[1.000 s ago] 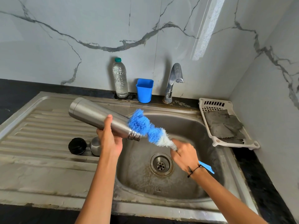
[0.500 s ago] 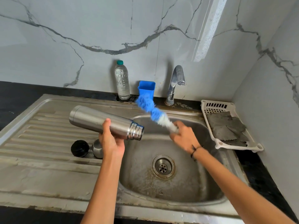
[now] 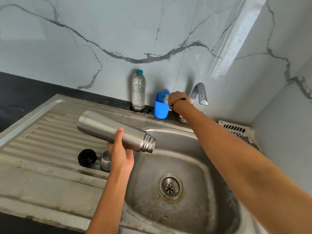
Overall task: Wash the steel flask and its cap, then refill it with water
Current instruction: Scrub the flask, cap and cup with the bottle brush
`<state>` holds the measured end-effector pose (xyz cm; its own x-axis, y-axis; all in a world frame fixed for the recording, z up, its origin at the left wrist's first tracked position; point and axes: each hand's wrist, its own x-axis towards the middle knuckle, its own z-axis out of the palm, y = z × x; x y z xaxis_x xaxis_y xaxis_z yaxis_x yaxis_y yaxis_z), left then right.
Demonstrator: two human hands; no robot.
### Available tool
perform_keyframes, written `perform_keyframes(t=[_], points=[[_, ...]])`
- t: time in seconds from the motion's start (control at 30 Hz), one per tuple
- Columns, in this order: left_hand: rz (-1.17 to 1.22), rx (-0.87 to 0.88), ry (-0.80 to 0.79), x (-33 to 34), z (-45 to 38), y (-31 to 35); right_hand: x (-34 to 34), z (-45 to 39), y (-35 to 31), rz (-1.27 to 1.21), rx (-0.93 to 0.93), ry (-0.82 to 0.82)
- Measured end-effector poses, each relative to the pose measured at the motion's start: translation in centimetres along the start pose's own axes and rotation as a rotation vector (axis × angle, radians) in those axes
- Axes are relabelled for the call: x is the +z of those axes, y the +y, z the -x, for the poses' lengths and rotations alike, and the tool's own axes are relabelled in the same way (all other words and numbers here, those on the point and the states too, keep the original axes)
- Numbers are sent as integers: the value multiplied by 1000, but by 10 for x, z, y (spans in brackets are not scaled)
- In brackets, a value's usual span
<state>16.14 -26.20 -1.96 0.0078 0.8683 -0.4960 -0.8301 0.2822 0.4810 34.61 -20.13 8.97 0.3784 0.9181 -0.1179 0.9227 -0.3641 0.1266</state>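
My left hand [image 3: 120, 154] grips the steel flask [image 3: 109, 130], held nearly level with its open threaded mouth pointing right over the sink basin [image 3: 194, 208]. My right hand [image 3: 177, 99] is stretched to the back of the sink and holds the blue bottle brush [image 3: 163, 96], whose bristle head sits in the blue cup [image 3: 160, 109]. The black inner cap [image 3: 87, 157] and the steel outer cap [image 3: 105, 160] lie on the ribbed drainboard [image 3: 50, 146], just left of my left wrist.
A clear plastic water bottle [image 3: 138, 91] with a green lid stands against the marble wall beside the blue cup. The tap [image 3: 200, 92] curves over the basin behind my right wrist. A white plastic tray [image 3: 236, 130] sits at the right of the sink.
My right hand pulled the brush out of the flask's mouth, carried it up and back, and lowered its head into the blue cup. The flask stayed in my left hand.
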Motion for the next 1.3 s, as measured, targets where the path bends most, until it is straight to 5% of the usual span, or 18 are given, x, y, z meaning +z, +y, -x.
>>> perform_keyframes(t=[0.3, 0.77, 1.1, 1.3], points=[[34, 1, 12, 6, -13, 11, -31, -20, -10, 337, -30, -24], [23, -7, 4, 8, -24, 7, -38, 14, 17, 132, 5, 160], [1, -10, -56, 7, -15, 12, 23, 101, 27, -305, 140, 225], [-36, -8, -156, -2, -19, 19, 119, 163, 60, -838, 98, 148]])
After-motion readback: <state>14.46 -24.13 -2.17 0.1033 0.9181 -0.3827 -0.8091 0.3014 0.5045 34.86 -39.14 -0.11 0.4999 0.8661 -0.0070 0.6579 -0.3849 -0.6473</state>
